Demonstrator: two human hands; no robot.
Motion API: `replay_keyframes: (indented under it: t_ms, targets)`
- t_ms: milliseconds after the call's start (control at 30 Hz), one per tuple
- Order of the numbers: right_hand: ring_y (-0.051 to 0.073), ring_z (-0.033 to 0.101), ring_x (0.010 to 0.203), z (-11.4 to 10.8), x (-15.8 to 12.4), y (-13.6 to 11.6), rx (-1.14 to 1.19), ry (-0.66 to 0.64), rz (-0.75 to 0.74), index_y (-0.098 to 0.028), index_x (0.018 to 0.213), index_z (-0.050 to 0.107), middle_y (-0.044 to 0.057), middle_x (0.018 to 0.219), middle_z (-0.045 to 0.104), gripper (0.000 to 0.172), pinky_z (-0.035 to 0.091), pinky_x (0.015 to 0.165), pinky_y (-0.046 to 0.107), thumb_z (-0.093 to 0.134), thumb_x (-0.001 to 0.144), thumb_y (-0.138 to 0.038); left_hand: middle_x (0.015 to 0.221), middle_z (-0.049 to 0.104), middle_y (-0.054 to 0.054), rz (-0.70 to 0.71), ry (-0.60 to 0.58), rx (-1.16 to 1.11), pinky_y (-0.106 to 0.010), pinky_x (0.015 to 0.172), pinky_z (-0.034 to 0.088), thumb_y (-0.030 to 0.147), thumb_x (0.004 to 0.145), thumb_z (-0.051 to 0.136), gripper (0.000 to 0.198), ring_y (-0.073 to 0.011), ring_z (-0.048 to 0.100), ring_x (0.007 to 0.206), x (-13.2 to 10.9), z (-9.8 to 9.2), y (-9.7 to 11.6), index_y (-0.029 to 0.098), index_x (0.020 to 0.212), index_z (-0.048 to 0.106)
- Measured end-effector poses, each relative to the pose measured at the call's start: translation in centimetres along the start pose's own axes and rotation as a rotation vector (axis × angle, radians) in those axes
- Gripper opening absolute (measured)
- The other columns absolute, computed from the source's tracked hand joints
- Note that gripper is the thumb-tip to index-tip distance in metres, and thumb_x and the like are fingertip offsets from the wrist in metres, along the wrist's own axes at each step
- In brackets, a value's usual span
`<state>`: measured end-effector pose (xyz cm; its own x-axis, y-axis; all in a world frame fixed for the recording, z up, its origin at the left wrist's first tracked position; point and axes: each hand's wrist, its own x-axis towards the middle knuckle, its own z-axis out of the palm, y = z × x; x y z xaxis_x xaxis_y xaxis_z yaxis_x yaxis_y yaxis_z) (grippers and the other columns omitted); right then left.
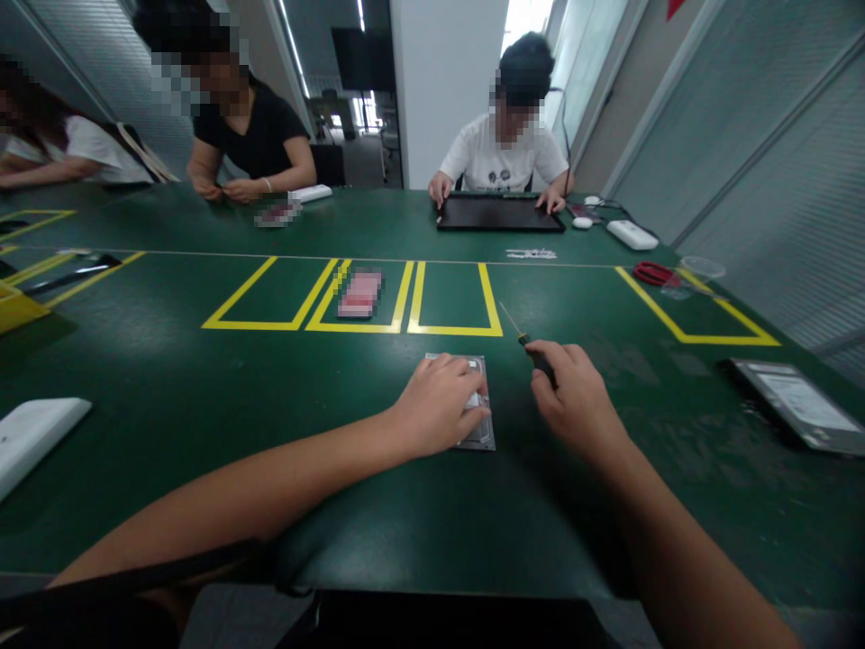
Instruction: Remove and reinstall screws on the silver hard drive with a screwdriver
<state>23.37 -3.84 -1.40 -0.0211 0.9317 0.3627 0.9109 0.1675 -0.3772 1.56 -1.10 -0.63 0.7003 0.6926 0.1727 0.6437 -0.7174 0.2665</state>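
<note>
A silver hard drive (482, 433) lies flat on the green table in front of me. My left hand (442, 406) rests across it from the left, its fingers curled over the right part and covering most of the top. To the right of the drive, my right hand (574, 397) is closed around the dark handle of a screwdriver (539, 361). The thin shaft points up and left, away from the drive, with its tip apart from it. A second hard drive (807, 406) with a white label lies farther right.
Yellow tape outlines (452, 330) mark the green table (304, 532); a pink phone-like object (360, 294) lies in one. Across the table, a person (504, 153) handles a black panel (500, 213). A white device (40, 433) sits left. Red cable (655, 274) lies at right.
</note>
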Motion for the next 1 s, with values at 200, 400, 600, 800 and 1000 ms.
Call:
replay_keyframes:
  t_ms: [200, 400, 600, 800, 1000]
  targets:
    - [0.015, 0.055, 0.069, -1.9, 0.2, 0.3, 0.375, 0.249, 0.103, -0.018, 0.116, 0.062, 0.004, 0.086, 0.061, 0.031, 0.045, 0.06, 0.027, 0.056, 0.09, -0.033, 0.128, 0.06, -0.014, 0.087, -0.032, 0.101, -0.046, 0.102, 0.045, 0.048, 0.09, 0.064, 0.05, -0.0327, 0.051, 0.125, -3.6, 1.2, 1.8, 0.015, 0.127, 0.056]
    - [0.011, 0.051, 0.06, -2.0, 0.5, 0.5, 0.794, 0.302, 0.198, -0.019, 0.115, 0.063, -0.001, 0.073, 0.056, 0.036, 0.038, 0.05, 0.021, 0.071, 0.083, -0.035, 0.14, 0.055, -0.015, 0.109, 0.051, 0.232, -0.046, 0.108, 0.044, 0.036, 0.095, 0.06, 0.042, -0.0317, 0.048, 0.135, -4.5, 3.7, 1.5, 0.018, 0.132, 0.054]
    - [0.01, 0.053, 0.064, -1.6, 1.3, -0.1, 0.984, 0.295, 0.149, -0.019, 0.11, 0.062, 0.0, 0.079, 0.058, 0.028, 0.046, 0.059, 0.024, 0.062, 0.091, -0.04, 0.14, 0.056, -0.017, 0.159, 0.131, 0.311, -0.047, 0.106, 0.047, 0.038, 0.096, 0.057, 0.044, -0.0332, 0.052, 0.132, -4.6, 4.8, 1.0, 0.015, 0.134, 0.054]
    - [0.008, 0.055, 0.062, -2.5, 2.5, -2.6, 0.894, 0.311, 0.075, -0.02, 0.105, 0.052, 0.006, 0.101, 0.07, 0.026, 0.047, 0.056, 0.021, 0.053, 0.098, -0.045, 0.139, 0.058, -0.018, 0.168, 0.139, 0.35, -0.047, 0.106, 0.047, 0.037, 0.098, 0.053, 0.044, -0.0345, 0.053, 0.132, -4.5, 5.0, 0.9, 0.013, 0.135, 0.054]
    - [0.009, 0.057, 0.061, -1.5, 2.6, -3.5, 0.696, 0.346, -0.002, -0.018, 0.104, 0.053, 0.002, 0.083, 0.068, 0.025, 0.046, 0.054, 0.021, 0.053, 0.098, -0.042, 0.139, 0.058, -0.017, 0.17, 0.142, 0.35, -0.047, 0.105, 0.048, 0.038, 0.099, 0.052, 0.043, -0.0341, 0.053, 0.131, -4.5, 5.0, 0.9, 0.014, 0.134, 0.055]
